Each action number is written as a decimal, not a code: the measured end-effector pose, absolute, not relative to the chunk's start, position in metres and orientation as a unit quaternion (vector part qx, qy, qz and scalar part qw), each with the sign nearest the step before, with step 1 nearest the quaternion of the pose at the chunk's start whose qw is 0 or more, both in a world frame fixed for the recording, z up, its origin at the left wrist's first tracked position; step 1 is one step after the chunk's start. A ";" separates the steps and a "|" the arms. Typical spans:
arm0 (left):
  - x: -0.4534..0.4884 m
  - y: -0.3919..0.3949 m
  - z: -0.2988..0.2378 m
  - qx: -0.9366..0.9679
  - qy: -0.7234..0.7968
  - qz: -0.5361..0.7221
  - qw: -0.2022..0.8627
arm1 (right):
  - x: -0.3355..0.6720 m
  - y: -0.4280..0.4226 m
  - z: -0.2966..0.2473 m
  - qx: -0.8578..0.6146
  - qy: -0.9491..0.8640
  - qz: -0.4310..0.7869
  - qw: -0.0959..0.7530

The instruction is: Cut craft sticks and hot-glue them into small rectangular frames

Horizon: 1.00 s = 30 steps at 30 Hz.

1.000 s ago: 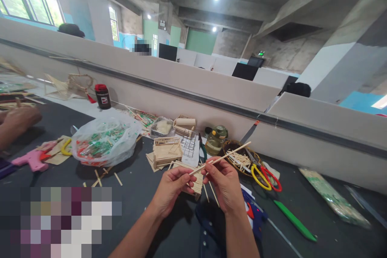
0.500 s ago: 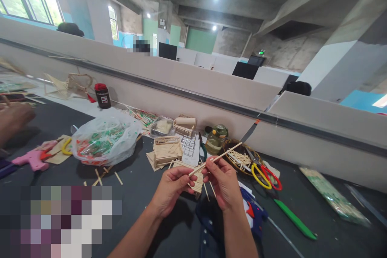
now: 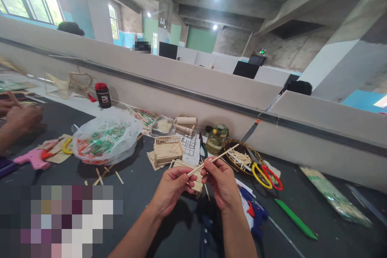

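Note:
A thin pale wooden stick (image 3: 227,152) slants up to the right between my two hands. My left hand (image 3: 173,187) pinches its lower end. Farther along, the fingers of my right hand (image 3: 219,179) are closed round it. Whether it is one stick or two laid together I cannot tell. Partly hidden below my hands lies a small frame of wooden sticks (image 3: 198,183). Just beyond it stands a little stick-built piece (image 3: 167,151) like a bench. A blue glue gun (image 3: 256,219) lies beside my right forearm.
A plastic bag (image 3: 105,141) of coloured scraps sits left, near a pink glue gun (image 3: 33,159). A basket (image 3: 256,157) holds short sticks and scissors (image 3: 262,175). Right lie a green cutter (image 3: 295,218) and a packet of sticks (image 3: 335,195). Another person's hands (image 3: 22,119) work far left.
My hands hold nearly the same pose, the stick shifting slightly left and down at its upper end. At the far left, the other person's hands have moved farther into view.

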<state>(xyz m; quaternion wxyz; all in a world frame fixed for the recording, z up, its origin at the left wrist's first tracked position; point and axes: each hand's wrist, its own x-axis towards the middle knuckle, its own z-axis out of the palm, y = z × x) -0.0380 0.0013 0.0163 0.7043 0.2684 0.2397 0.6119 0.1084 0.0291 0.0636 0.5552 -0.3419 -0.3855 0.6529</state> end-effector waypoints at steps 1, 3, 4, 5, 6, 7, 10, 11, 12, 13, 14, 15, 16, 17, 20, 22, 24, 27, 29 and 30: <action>-0.038 0.001 0.016 0.267 0.238 0.612 0.705 | 0.108 0.029 0.064 -0.340 -0.386 0.652 0.557; -0.037 0.002 0.016 0.262 0.236 0.611 0.708 | 0.108 0.029 0.065 -0.335 -0.388 0.652 0.559; -0.037 0.002 0.016 0.259 0.235 0.610 0.711 | 0.107 0.028 0.065 -0.334 -0.388 0.652 0.559; -0.037 0.002 0.016 0.256 0.233 0.608 0.714 | 0.107 0.028 0.066 -0.334 -0.388 0.651 0.560; -0.038 0.002 0.015 0.254 0.231 0.606 0.717 | 0.107 0.028 0.066 -0.336 -0.388 0.650 0.560; -0.038 0.002 0.015 0.254 0.230 0.603 0.720 | 0.107 0.028 0.066 -0.340 -0.389 0.647 0.561; -0.043 0.003 0.015 0.272 0.229 0.582 0.732 | 0.110 0.028 0.067 -0.348 -0.399 0.633 0.564; -0.045 0.004 0.016 0.282 0.227 0.571 0.737 | 0.112 0.028 0.068 -0.350 -0.406 0.626 0.566; -0.047 0.004 0.016 0.294 0.225 0.560 0.741 | 0.114 0.027 0.068 -0.353 -0.414 0.618 0.567; -0.049 0.004 0.017 0.305 0.223 0.551 0.744 | 0.115 0.027 0.068 -0.358 -0.425 0.609 0.567; -0.051 0.004 0.019 0.317 0.224 0.546 0.743 | 0.117 0.026 0.068 -0.363 -0.437 0.599 0.564; -0.051 0.004 0.020 0.329 0.230 0.544 0.737 | 0.118 0.026 0.068 -0.368 -0.451 0.590 0.559; -0.051 0.004 0.022 0.341 0.241 0.544 0.728 | 0.118 0.025 0.068 -0.374 -0.464 0.581 0.554; -0.050 0.003 0.023 0.354 0.257 0.545 0.716 | 0.118 0.025 0.068 -0.379 -0.475 0.574 0.549; -0.045 0.002 0.026 0.392 0.316 0.541 0.674 | 0.116 0.025 0.068 -0.389 -0.507 0.558 0.530; -0.041 0.002 0.026 0.415 0.342 0.533 0.653 | 0.114 0.024 0.068 -0.395 -0.531 0.541 0.519; -0.039 0.002 0.026 0.428 0.357 0.531 0.639 | 0.112 0.024 0.069 -0.401 -0.548 0.524 0.514; -0.038 0.003 0.026 0.431 0.364 0.536 0.628 | 0.110 0.023 0.071 -0.405 -0.545 0.525 0.514; -0.039 0.003 0.027 0.431 0.364 0.540 0.624 | 0.109 0.022 0.072 -0.403 -0.532 0.532 0.521; -0.039 0.003 0.027 0.431 0.364 0.543 0.623 | 0.109 0.022 0.072 -0.401 -0.527 0.533 0.527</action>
